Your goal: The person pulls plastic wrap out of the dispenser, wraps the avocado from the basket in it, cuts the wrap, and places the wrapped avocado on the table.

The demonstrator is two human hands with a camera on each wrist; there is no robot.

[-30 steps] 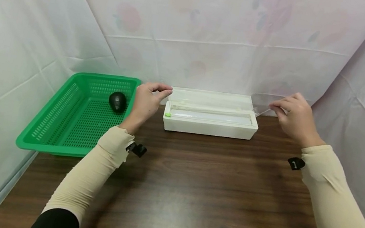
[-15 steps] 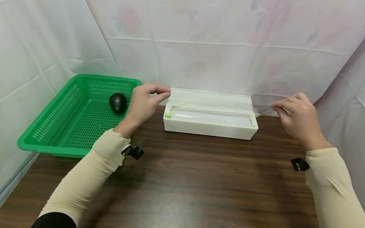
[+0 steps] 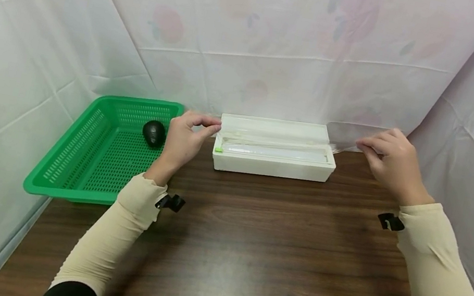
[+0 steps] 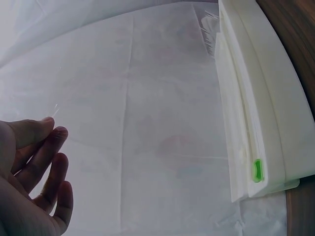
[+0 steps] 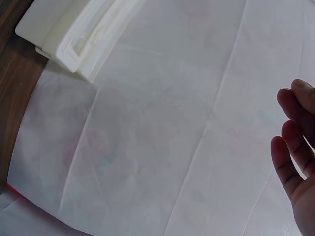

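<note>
long white box point(image 3: 274, 156) of clear wrap, lying flat at the back of the brown table, lid open. thin clear sheet point(image 3: 268, 135) pulled up out of it, stretched wide, pinched at both ends.

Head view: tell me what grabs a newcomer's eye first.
The bright green basket at the table's left, with a dark avocado inside. Next, the white cling film box at the back, flanked by the left hand and right hand, each pinching the clear film pulled from it.
</note>
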